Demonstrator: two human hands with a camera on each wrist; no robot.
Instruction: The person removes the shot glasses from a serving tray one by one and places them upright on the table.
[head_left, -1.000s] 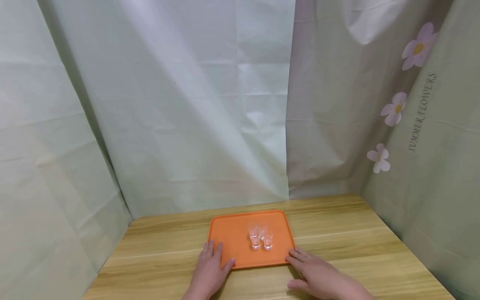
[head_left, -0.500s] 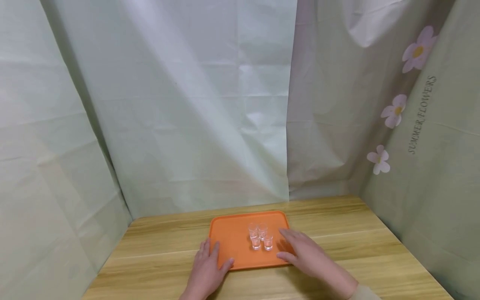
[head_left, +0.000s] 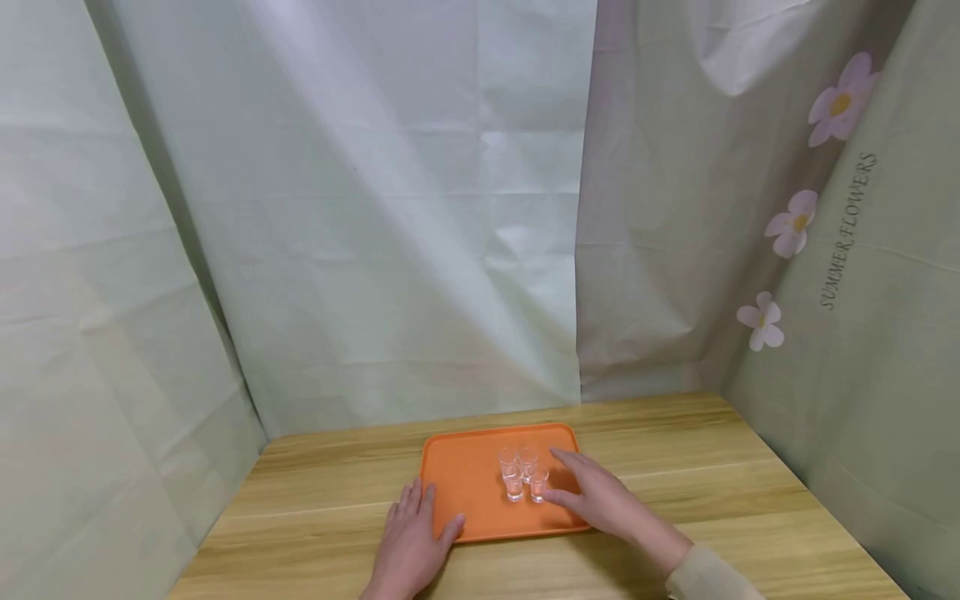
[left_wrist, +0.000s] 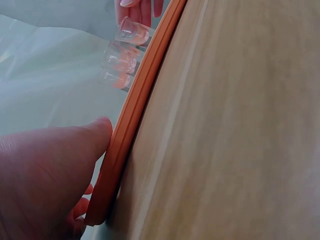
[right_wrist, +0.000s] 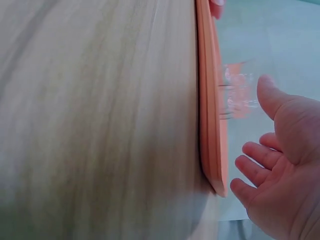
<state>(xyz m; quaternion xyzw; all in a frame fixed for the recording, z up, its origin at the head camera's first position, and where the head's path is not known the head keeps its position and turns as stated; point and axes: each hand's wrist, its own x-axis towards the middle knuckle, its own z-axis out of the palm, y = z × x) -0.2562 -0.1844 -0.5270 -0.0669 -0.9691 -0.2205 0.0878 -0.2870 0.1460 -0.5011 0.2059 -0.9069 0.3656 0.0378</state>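
Observation:
Several small clear shot glasses (head_left: 514, 488) stand upright, grouped close together on the right half of an orange tray (head_left: 468, 517). My left hand (head_left: 408, 546) rests at the tray's near left corner, its fingers along the left edge and the thumb at the front rim; the left wrist view shows that thumb (left_wrist: 100, 132) against the rim. Over the tray's right side reaches my right hand (head_left: 603, 500), thumb and fingers spread apart beside the nearest right glass. In the right wrist view the right hand (right_wrist: 287, 155) has nothing in its grasp, and the glasses (right_wrist: 239, 92) overlap.
The tray lies on a wood-grain table (head_left: 315, 500), with bare wood on both sides of it. Pale green curtains (head_left: 420, 250) hang behind and at both sides, close to the table edges. Printed flowers (head_left: 791, 223) decorate the right curtain.
My right hand has lifted off the tray's near right corner and moved inward and forward to the glasses, spreading its thumb and fingers. The left hand stays at its corner.

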